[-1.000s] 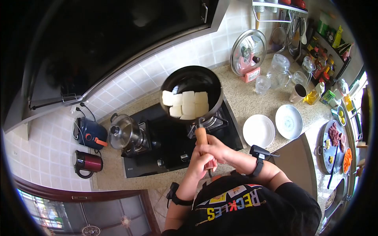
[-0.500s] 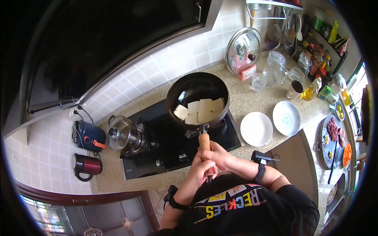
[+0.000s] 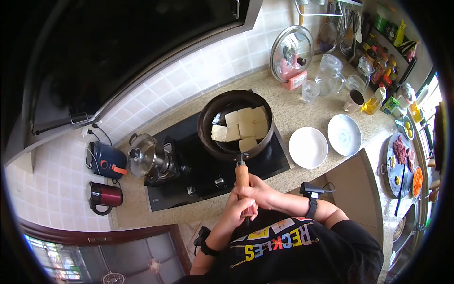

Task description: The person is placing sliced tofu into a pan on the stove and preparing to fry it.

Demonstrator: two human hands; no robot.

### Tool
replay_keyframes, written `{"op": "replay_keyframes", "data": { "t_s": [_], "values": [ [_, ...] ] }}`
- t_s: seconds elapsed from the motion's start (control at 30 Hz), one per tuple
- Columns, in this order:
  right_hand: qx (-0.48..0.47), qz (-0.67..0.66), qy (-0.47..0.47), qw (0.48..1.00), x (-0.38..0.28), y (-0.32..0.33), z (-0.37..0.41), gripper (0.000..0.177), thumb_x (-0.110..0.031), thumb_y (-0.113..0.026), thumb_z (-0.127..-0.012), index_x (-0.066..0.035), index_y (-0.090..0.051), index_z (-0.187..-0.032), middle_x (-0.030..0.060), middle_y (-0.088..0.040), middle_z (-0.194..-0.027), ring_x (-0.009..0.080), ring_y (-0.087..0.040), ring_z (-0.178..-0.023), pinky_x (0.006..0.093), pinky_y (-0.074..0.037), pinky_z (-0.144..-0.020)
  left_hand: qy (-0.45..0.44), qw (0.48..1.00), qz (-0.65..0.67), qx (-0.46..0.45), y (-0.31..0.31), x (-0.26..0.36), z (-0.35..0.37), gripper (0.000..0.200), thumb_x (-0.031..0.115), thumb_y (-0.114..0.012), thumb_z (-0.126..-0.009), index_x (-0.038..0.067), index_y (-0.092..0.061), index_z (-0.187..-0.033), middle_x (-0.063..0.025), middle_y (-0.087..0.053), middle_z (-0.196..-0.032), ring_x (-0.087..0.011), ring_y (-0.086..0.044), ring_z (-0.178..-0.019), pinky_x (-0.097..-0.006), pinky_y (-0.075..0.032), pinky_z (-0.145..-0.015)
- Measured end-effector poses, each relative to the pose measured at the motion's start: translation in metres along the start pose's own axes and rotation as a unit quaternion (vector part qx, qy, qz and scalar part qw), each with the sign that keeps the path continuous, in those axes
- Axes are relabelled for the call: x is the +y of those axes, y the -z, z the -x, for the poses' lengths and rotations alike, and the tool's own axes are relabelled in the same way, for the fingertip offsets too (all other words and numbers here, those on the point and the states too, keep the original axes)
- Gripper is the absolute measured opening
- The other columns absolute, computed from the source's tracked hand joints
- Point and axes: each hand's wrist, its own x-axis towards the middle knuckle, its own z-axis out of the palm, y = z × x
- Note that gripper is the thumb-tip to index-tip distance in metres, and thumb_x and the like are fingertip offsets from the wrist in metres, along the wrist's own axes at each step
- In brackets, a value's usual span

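A dark wok (image 3: 206, 140) is over the right side of the black stove (image 3: 189, 182). Inside it lie several flat white slabs (image 3: 246, 124), mostly side by side, with one lower down near the handle. The wooden wok handle (image 3: 241, 174) points toward my body. My left hand (image 3: 236, 208) is closed round the lower part of this handle. Just above and to the right, my right hand (image 3: 257, 190) is wrapped round it too, the two hands touching.
Right of the stove are a white bowl (image 3: 308, 147) and a pale bowl (image 3: 344, 135). A lidded steel pot (image 3: 144, 156) stands on the left burner. A glass lid (image 3: 292, 53) leans at the wall. Farther right are a cup (image 3: 353, 101) and a meat platter (image 3: 397, 177).
The wok has tipped from a steeper tilt to a flatter one. The white slabs have shifted and spread up and across its bottom. Both hands still hold the handle.
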Motion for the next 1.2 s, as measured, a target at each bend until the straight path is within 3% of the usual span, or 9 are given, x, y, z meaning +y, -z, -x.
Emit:
{"op": "replay_keyframes", "data": {
  "t_s": [0.6, 0.97, 1.2],
  "values": [
    [-0.021, 0.054, 0.003, 0.998, -0.015, 0.015, -0.020, 0.035, -0.021, -0.063, -0.080, 0.004, -0.046, -0.097, 0.0085, -0.055, -0.078, 0.0113, -0.056, -0.058, 0.0230, -0.049, -0.043, -0.040, 0.999, 0.012, 0.009, 0.010, -0.005, -0.027, 0.032, 0.014, -0.056, -0.076, 0.000, -0.042, -0.101, -0.0101, -0.054, -0.066, -0.0154, -0.055, -0.049, -0.0253, -0.046, -0.038],
    [-0.047, 0.085, 0.010, 0.995, 0.005, 0.032, -0.040, 0.039, -0.023, -0.065, -0.079, 0.002, -0.046, -0.102, 0.0078, -0.055, -0.086, 0.0129, -0.056, -0.077, 0.0267, -0.049, -0.067, -0.048, 0.999, -0.007, -0.002, 0.041, -0.027, -0.045, 0.047, 0.007, -0.053, -0.075, 0.005, -0.031, -0.116, -0.0101, -0.053, -0.066, -0.0160, -0.055, -0.049, -0.0270, -0.048, -0.039],
    [-0.051, 0.050, -0.013, 0.997, 0.009, 0.032, -0.038, 0.041, -0.023, -0.064, -0.079, 0.001, -0.044, -0.106, 0.0088, -0.054, -0.091, 0.0143, -0.055, -0.081, 0.0281, -0.048, -0.071, -0.051, 0.998, -0.032, 0.022, 0.028, -0.014, -0.042, 0.054, 0.005, -0.052, -0.075, 0.004, -0.025, -0.122, -0.0102, -0.052, -0.067, -0.0169, -0.055, -0.050, -0.0272, -0.048, -0.042]
  ]
}}
